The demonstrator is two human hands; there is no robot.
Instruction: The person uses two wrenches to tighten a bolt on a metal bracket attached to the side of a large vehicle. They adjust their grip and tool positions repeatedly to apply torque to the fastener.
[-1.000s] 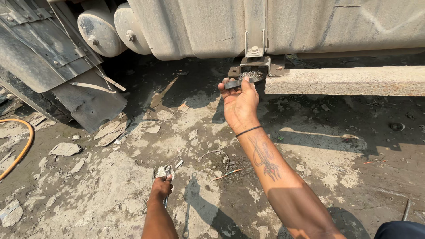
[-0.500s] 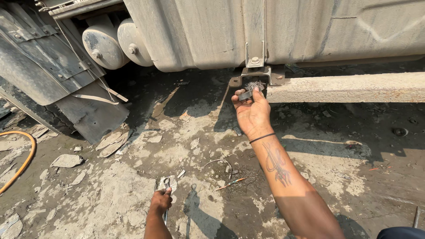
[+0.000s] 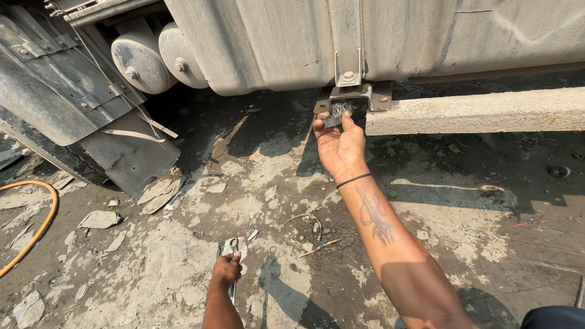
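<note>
Right hand (image 3: 339,145) is stretched up toward 12 o'clock, fingers pinched together on a small wire brush (image 3: 337,114) with its bristles right at the metal bracket (image 3: 359,94) under the big grey tank (image 3: 390,36). Left hand (image 3: 226,269) is down at 6 o'clock on the dirty concrete ground (image 3: 152,268), curled shut around a metal wrench (image 3: 234,250). Orange hose (image 3: 38,226) lies off at 9 o'clock

Harsh daylight, hard dark shadows under the tank (image 3: 365,36), sharp focus, slight edge distortion
</note>
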